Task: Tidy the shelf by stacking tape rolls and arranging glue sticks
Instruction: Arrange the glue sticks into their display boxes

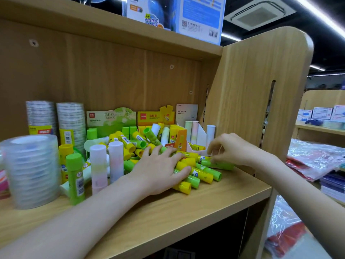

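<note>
A loose pile of green and yellow glue sticks [202,173] lies on the wooden shelf [214,206]. My left hand [158,171] rests flat on the pile with its fingers spread. My right hand [231,149] is at the pile's right end, its fingers curled round a green glue stick [220,164] lying on its side. Pastel glue sticks [106,163] and a green one [75,178] stand upright to the left. A stack of clear tape rolls [31,171] stands at the front left, with two taller stacks [56,120] behind it.
Green and yellow display boxes [130,118] stand against the shelf's back wall. The shelf's side panel [252,101] rises right beside my right hand. A boxed globe [175,14] sits on the shelf above. Plastic-wrapped goods [315,159] lie on a lower shelf to the right.
</note>
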Demonstrator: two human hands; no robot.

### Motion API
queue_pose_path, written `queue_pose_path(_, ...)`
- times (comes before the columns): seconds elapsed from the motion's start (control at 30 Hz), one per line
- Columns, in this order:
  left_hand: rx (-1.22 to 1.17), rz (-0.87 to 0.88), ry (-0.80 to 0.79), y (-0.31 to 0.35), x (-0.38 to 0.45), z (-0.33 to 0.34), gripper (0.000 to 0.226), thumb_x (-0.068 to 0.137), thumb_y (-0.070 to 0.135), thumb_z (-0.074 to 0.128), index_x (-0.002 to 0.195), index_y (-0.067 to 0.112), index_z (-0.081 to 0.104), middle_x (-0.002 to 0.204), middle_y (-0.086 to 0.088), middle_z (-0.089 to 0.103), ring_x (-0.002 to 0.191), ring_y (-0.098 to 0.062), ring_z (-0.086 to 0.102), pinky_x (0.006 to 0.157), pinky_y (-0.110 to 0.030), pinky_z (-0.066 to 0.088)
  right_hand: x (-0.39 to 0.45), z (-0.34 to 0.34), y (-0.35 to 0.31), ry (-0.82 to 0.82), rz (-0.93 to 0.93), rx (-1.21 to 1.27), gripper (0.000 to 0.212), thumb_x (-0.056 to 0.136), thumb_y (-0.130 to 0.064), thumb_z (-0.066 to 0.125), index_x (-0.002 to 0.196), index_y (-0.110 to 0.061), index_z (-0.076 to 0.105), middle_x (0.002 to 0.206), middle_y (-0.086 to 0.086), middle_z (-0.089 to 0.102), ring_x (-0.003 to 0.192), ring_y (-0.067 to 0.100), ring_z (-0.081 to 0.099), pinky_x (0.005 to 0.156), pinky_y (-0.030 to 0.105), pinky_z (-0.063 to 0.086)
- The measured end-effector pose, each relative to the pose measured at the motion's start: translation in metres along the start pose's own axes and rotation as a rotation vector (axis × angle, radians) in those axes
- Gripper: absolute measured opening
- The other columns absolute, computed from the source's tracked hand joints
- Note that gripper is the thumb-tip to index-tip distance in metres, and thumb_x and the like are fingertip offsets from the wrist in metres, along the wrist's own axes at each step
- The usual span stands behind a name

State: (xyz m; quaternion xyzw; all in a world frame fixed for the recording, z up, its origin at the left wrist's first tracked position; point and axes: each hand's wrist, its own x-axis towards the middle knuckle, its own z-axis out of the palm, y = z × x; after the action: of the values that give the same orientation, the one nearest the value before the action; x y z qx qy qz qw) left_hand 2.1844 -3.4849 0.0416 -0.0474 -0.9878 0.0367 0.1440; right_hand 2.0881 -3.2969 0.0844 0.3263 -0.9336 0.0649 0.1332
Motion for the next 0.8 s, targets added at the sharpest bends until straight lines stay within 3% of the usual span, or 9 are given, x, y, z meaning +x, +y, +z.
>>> queue_pose_path(0.1, 0.001, 0.001, 0.007, 0.0, 0.0, 0.001, 0.058, 0.092, 0.061, 0.017, 0.143, 0.035, 0.023, 0.154, 0.008, 0.018, 0.142, -0.026, 0.011, 0.114, -0.047, 0.009, 0.017, -0.011, -0.012, 0.238, -0.06, 0.153, 0.009, 0.084, -0.014, 0.064, 0.09, -0.012, 0.071, 0.086, 0.002, 0.068, 0.081, 0.014, 0.058, 0.071, 0.023, 0.042)
queue_pose_path(0.17, -0.001, -0.003, 0.011, 0.0, 0.0, 0.001, 0.057, 0.092, 0.061, 0.018, 0.143, 0.035, 0.024, 0.154, 0.008, 0.017, 0.142, -0.027, 0.008, 0.115, -0.048, 0.006, 0.039, -0.017, -0.026, 0.319, -0.145, 0.254, 0.016, 0.087, -0.016, 0.062, 0.1, -0.011, 0.069, 0.099, 0.002, 0.068, 0.087, 0.011, 0.056, 0.074, 0.018, 0.038)
queue_pose_path(0.23, -0.005, -0.017, 0.018, 0.0, 0.0, 0.001, 0.057, 0.092, 0.06, 0.018, 0.143, 0.036, 0.023, 0.154, 0.007, 0.015, 0.143, -0.029, -0.002, 0.115, -0.05, 0.001, 0.068, -0.015, -0.042, 0.238, -0.258, 0.228, 0.027, 0.091, -0.02, 0.057, 0.116, -0.013, 0.062, 0.118, 0.0, 0.063, 0.104, 0.012, 0.054, 0.082, 0.017, 0.035)
queue_pose_path(0.33, -0.007, -0.032, 0.022, -0.001, 0.0, 0.002, 0.056, 0.092, 0.06, 0.018, 0.142, 0.036, 0.023, 0.156, 0.005, 0.012, 0.143, -0.031, -0.011, 0.115, -0.05, -0.004, 0.111, 0.002, -0.058, 0.007, -0.256, 0.042, 0.04, 0.094, -0.025, 0.049, 0.133, -0.016, 0.045, 0.134, 0.004, 0.052, 0.125, 0.025, 0.043, 0.103, 0.036, 0.035)
queue_pose_path(0.4, -0.006, -0.033, 0.027, -0.001, 0.0, 0.002, 0.056, 0.092, 0.061, 0.018, 0.142, 0.036, 0.022, 0.156, 0.005, 0.012, 0.142, -0.031, -0.012, 0.114, -0.049, -0.005, 0.128, 0.015, -0.059, -0.078, -0.178, 0.0, 0.046, 0.093, -0.025, 0.049, 0.137, -0.019, 0.036, 0.133, 0.007, 0.05, 0.127, 0.03, 0.037, 0.103, 0.047, 0.035)
queue_pose_path(0.5, -0.006, -0.033, 0.026, -0.002, 0.001, 0.002, 0.057, 0.092, 0.06, 0.018, 0.143, 0.036, 0.022, 0.156, 0.005, 0.012, 0.142, -0.033, -0.012, 0.114, -0.049, -0.006, 0.13, 0.023, -0.055, 0.005, -0.165, 0.11, 0.048, 0.086, -0.023, 0.059, 0.13, -0.018, 0.039, 0.122, 0.004, 0.055, 0.12, 0.026, 0.037, 0.098, 0.048, 0.037)
queue_pose_path(0.6, -0.006, -0.037, 0.016, -0.002, 0.001, 0.002, 0.056, 0.092, 0.06, 0.018, 0.143, 0.035, 0.022, 0.155, 0.004, 0.013, 0.142, -0.034, -0.011, 0.114, -0.048, -0.006, 0.121, 0.029, -0.051, 0.217, -0.24, 0.237, 0.043, 0.08, -0.023, 0.068, 0.119, -0.017, 0.05, 0.103, -0.004, 0.052, 0.106, 0.019, 0.04, 0.095, 0.042, 0.037)
queue_pose_path(0.7, -0.002, -0.038, 0.016, -0.001, 0.001, 0.002, 0.056, 0.092, 0.06, 0.018, 0.143, 0.035, 0.022, 0.155, 0.004, 0.013, 0.142, -0.034, -0.008, 0.114, -0.048, -0.005, 0.111, 0.034, -0.055, 0.3, -0.338, 0.336, 0.034, 0.079, -0.015, 0.07, 0.111, -0.01, 0.058, 0.099, 0.001, 0.047, 0.094, 0.017, 0.046, 0.083, 0.024, 0.037)
queue_pose_path(0.8, 0.0, -0.038, 0.017, -0.002, 0.001, 0.002, 0.056, 0.092, 0.06, 0.018, 0.142, 0.036, 0.022, 0.155, 0.003, 0.014, 0.143, -0.033, -0.004, 0.115, -0.048, -0.004, 0.105, 0.029, -0.054, 0.371, -0.346, 0.552, 0.018, 0.076, -0.008, 0.073, 0.091, -0.013, 0.063, 0.091, 0.003, 0.05, 0.086, 0.024, 0.057, 0.081, 0.031, 0.048)
